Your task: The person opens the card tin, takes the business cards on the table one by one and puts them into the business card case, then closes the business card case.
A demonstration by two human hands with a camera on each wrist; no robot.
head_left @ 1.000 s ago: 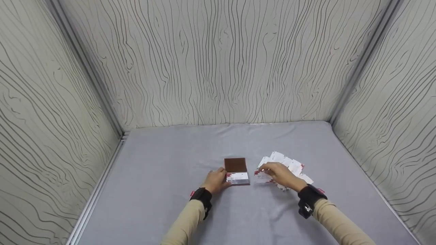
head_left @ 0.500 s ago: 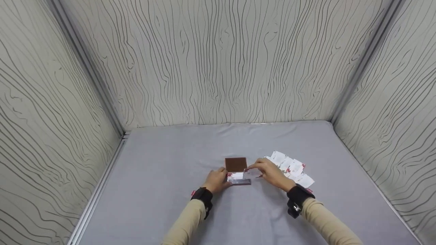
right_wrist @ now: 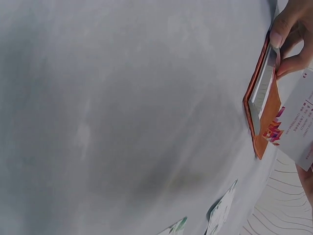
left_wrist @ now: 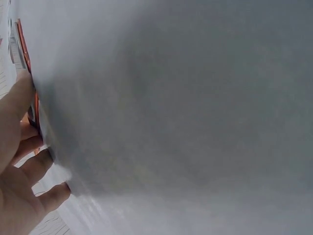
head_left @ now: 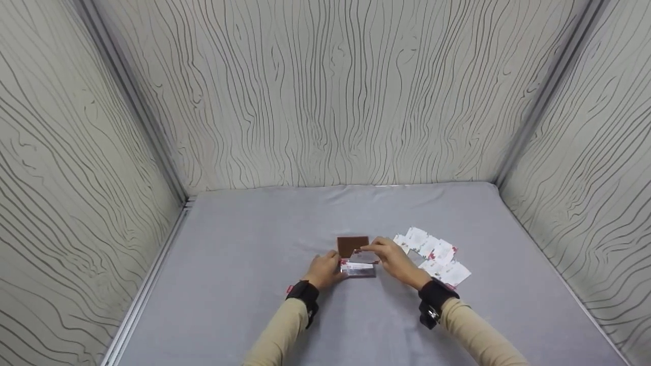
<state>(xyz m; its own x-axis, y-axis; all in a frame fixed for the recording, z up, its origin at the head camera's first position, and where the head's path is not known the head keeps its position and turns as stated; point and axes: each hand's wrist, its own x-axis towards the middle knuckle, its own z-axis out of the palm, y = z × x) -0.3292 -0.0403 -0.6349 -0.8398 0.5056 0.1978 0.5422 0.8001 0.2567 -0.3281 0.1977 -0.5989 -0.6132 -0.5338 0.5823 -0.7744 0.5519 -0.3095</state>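
Three wall panels [head_left: 330, 91], lined in a wood-grain pattern, stand around a counter [head_left: 244, 244] spread with grey cloth. Two beige sleeves [head_left: 277, 333] extend from the near side. Loose white cards [head_left: 441, 254], some with red printing, lie overlapping toward the right. Next in size, the left hand [head_left: 323, 270] is clamped on the left edge of a brown case [head_left: 351, 246]; the right hand [head_left: 394, 258] pinches a single card [head_left: 364, 256] between thumb and fingers. The case lies open on the counter (lid away from the person), white card stock in its near half. The pinched card is tilted over it; whether they touch cannot be told.
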